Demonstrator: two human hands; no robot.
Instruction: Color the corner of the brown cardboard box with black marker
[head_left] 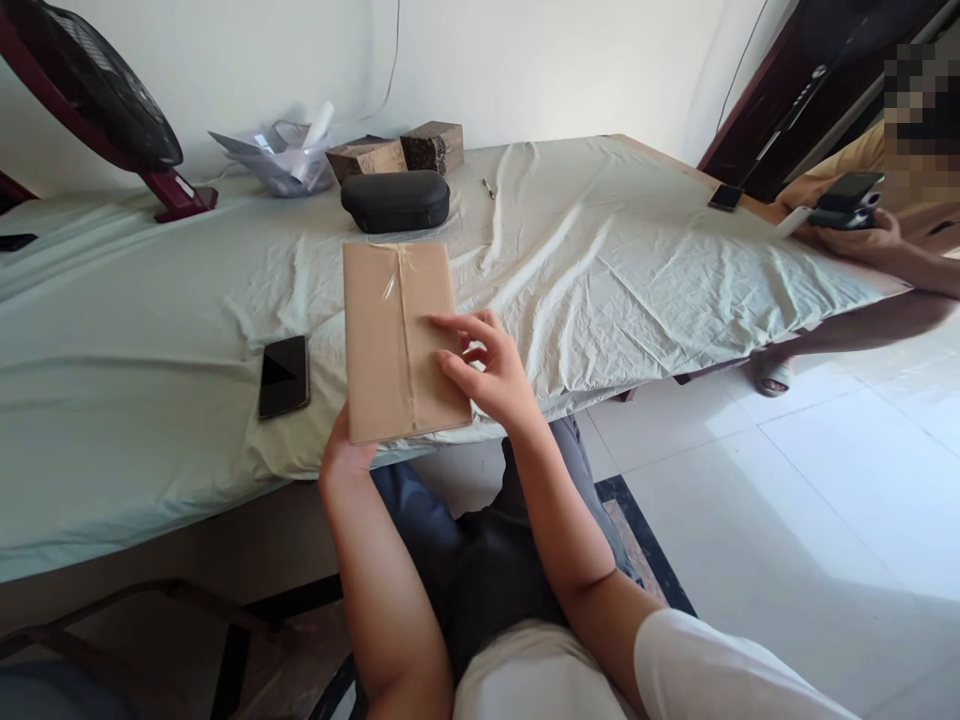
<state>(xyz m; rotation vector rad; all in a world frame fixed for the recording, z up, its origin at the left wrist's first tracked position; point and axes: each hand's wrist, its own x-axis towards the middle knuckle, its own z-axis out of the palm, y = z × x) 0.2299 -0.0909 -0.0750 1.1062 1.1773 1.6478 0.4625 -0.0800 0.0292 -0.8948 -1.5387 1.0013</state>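
A flat brown cardboard box with a taped seam running down its face is held up in front of me at the table's edge. My left hand supports it from below at the lower left corner; most of those fingers are hidden behind the box. Over the right side of the box is my right hand, its index finger stretched across the face and its thumb apart from it. Those fingertips are at or just above the surface; I cannot tell which.
A black phone lies left of the box. Behind are a black case, patterned boxes, a clear plastic basket and a fan. A pen rests on the wrinkled cloth. At right, another person's hands hold a dark device.
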